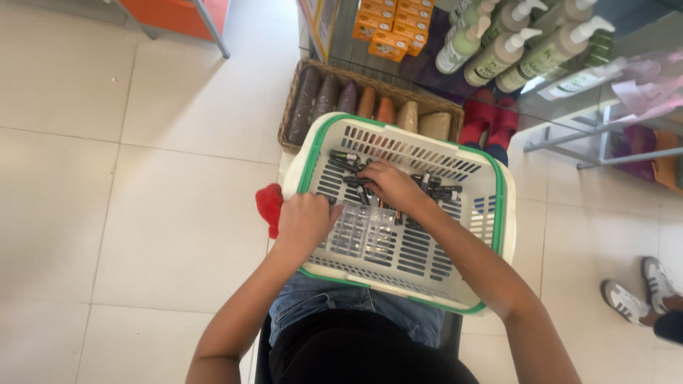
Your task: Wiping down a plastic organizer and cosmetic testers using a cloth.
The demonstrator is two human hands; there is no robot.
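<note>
A white plastic basket with a green rim (498, 213) rests on my lap. Inside it lie several small dark tubes (441, 190) and a clear compartment tray (363, 231) holding more of them. My left hand (304, 222) is closed on the left edge of the clear tray. My right hand (393, 186) reaches down into the pile of tubes, fingers curled among them; whether it grips one is hidden.
A wicker basket (295, 85) with several brown and tan pouches stands on the tiled floor ahead. Orange boxes (388, 25) and pump bottles (512, 43) fill a glass shelf beyond. Another person's white sneakers (640, 291) are at the right. A red cloth (269, 206) lies beside my left hand.
</note>
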